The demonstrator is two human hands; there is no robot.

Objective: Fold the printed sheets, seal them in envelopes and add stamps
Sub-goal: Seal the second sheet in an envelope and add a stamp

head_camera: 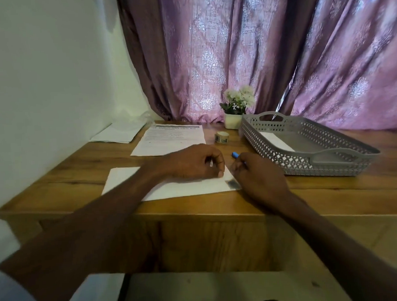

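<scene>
While the left hand (194, 162) presses curled fingers on the flat white envelope (171, 186), the right hand (256, 172) grips a blue glue stick (235, 154).

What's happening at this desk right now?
A person is working on a white envelope lying flat on the wooden desk. The left hand presses on it with curled fingers, while the right hand holds a blue-capped stick, probably glue, at its right end. Printed sheets, a stamp roll and a grey basket wait behind.
</scene>
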